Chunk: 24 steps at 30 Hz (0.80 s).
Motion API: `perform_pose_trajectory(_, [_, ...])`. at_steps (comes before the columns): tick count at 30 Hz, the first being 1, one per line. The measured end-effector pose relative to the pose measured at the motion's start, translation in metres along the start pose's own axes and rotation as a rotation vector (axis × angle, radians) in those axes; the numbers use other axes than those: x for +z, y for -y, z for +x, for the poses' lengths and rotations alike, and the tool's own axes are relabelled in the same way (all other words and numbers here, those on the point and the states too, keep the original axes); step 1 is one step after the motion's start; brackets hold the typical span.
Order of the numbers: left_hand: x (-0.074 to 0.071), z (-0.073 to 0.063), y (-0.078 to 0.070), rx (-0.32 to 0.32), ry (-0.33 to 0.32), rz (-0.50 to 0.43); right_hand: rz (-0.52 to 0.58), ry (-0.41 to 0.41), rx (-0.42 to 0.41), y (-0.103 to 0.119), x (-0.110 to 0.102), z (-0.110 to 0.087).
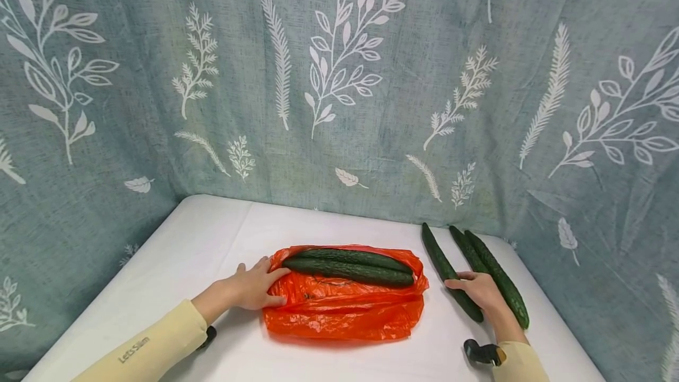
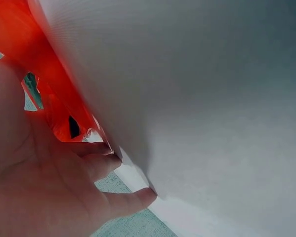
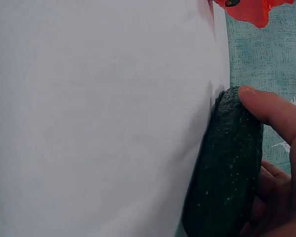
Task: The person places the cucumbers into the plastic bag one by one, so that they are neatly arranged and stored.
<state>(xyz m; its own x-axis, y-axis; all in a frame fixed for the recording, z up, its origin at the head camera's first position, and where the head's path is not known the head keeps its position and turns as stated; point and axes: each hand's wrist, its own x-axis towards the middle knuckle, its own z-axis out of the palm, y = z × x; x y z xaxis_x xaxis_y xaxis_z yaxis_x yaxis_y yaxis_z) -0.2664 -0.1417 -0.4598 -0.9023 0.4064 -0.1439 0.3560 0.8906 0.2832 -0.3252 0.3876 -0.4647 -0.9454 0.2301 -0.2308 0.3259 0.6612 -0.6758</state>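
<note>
An orange-red plastic bag (image 1: 345,320) lies on the white table with two dark green cucumbers (image 1: 347,271) side by side in its opening. At the bag's left end is my left hand (image 1: 251,287), fingers spread, its thumb and fingertips against the plastic. In the left wrist view the fingertips (image 2: 147,196) reach the white tabletop beside the red plastic. My right hand (image 1: 480,290) grips a single cucumber (image 1: 439,255) right of the bag, near its front half. The right wrist view shows the thumb (image 3: 266,106) on one side of this cucumber (image 3: 222,173) and curled fingers on the other.
Two more cucumbers (image 1: 501,276) lie side by side near the right edge of the white table (image 1: 212,229), just beyond my right hand. A blue-green curtain (image 1: 339,75) with white leaf prints hangs behind the table and along both sides.
</note>
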Motion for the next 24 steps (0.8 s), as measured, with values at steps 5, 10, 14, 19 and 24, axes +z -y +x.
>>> perform_pose_trajectory(5, [0.0020,-0.0007,-0.0001,-0.003,0.007,0.000,-0.019,-0.004,-0.015,-0.0002,0.0016,-0.0012])
perform_pose_trajectory(10, [0.0027,-0.0011,0.0002,-0.002,-0.005,0.002,-0.005,0.003,-0.038,0.0004,0.0005,-0.0015])
perform_pose_trajectory(14, [0.0005,-0.0001,0.0001,0.001,-0.009,0.000,0.019,0.001,-0.035,0.0011,-0.0013,-0.0024])
perform_pose_trajectory(19, [-0.0017,-0.0002,-0.0002,-0.001,-0.010,0.002,0.060,-0.008,-0.022,-0.0003,-0.0015,-0.0020])
perform_pose_trajectory(24, [-0.0005,-0.0016,-0.0012,0.000,0.000,-0.001,0.093,-0.004,-0.007,-0.0039,-0.0012,-0.0011])
